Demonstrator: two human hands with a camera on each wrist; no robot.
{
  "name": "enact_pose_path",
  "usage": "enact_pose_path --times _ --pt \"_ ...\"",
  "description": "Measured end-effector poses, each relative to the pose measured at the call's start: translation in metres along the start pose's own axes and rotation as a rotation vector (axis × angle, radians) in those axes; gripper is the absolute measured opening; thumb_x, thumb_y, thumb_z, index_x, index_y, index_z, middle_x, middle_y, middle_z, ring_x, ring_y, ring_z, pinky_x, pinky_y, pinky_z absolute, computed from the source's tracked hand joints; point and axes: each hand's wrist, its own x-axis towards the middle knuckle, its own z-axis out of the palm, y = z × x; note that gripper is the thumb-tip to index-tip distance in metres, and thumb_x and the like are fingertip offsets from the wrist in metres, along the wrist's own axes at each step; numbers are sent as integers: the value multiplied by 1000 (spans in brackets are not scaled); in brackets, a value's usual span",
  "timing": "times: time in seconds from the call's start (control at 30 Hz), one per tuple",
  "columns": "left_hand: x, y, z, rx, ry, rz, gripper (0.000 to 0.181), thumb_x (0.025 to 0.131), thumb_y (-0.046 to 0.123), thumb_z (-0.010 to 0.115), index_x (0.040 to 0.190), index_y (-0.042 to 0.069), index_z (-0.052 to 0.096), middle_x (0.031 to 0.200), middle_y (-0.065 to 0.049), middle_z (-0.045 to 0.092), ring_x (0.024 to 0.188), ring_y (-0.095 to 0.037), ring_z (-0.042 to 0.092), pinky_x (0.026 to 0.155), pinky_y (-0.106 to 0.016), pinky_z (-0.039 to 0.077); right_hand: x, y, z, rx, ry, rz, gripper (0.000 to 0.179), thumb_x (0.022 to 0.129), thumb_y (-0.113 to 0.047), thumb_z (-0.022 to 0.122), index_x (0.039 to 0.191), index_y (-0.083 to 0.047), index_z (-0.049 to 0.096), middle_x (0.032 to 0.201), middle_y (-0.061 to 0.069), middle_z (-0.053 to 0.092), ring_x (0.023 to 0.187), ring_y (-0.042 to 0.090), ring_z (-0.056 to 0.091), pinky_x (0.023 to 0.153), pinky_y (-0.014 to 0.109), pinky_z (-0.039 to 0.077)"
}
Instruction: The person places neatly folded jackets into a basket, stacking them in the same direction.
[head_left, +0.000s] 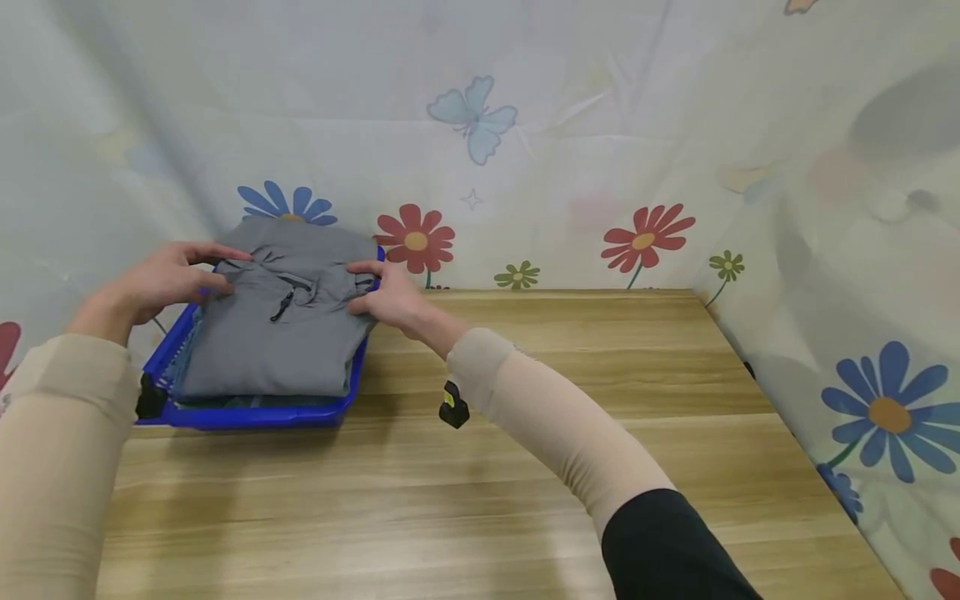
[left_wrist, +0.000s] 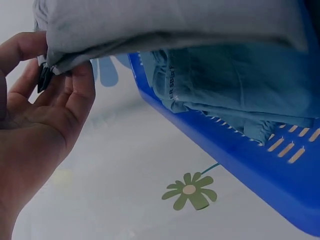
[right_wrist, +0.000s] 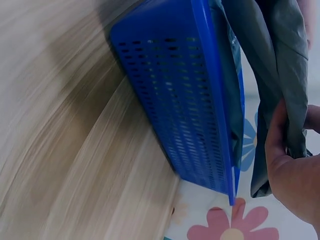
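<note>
A folded grey garment [head_left: 277, 350] with a short black cord lies over the top of a blue plastic basket [head_left: 262, 417]. My left hand [head_left: 168, 279] grips the garment's left edge, and in the left wrist view the fingers [left_wrist: 80, 87] curl under the fabric. On the opposite edge my right hand [head_left: 393, 296] pinches the cloth between thumb and fingers. Below it, teal-blue folded clothing [left_wrist: 215, 85] with small dark lettering sits inside the basket. The left wrist view shows a gap between the grey garment and this clothing.
The basket stands at the left back of a wooden table [head_left: 487, 483], near a white curtain [head_left: 547, 192] printed with flowers and a butterfly. Perforated basket walls [right_wrist: 170, 100] face the right wrist camera.
</note>
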Motion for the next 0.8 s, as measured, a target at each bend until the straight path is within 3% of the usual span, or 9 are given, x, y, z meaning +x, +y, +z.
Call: enact_pose_path --times 0.1,0.3,0.47,0.67,0.8 --pt "0 -3 -4 -3 10 -17 57 103 13 60 156 7 42 167 -27 8 129 -36 38 78 -26 51 1 -2 5 -27 -2 -6 60 88 5 74 144 -10 60 153 12 45 113 15 54 80 25 51" --pt "-1 -7 -8 -21 22 -33 56 102 12 60 156 10 44 168 -24 5 133 -36 34 79 -25 51 6 -3 14 -15 12 3 60 88 5 75 143 -10 61 148 10 49 109 13 56 79 23 51" --pt "-4 -9 -11 -12 37 -51 56 102 14 59 156 16 45 169 -23 2 138 -41 30 95 -44 48 8 -3 18 -15 11 6 59 89 3 76 143 -11 61 147 9 49 110 15 56 82 24 51" --pt "-8 -13 -11 -43 6 -72 69 105 25 60 163 11 26 168 -27 0 143 -53 26 106 -70 32 2 4 17 -75 21 17 61 94 -12 75 150 -12 52 146 11 51 123 20 53 92 30 50" --pt "-10 -15 -10 -71 21 -83 84 103 37 64 165 12 14 164 -34 7 140 -59 27 108 -73 26 0 12 9 -121 28 19 51 100 -20 68 147 -6 52 142 20 53 122 26 56 92 36 52"
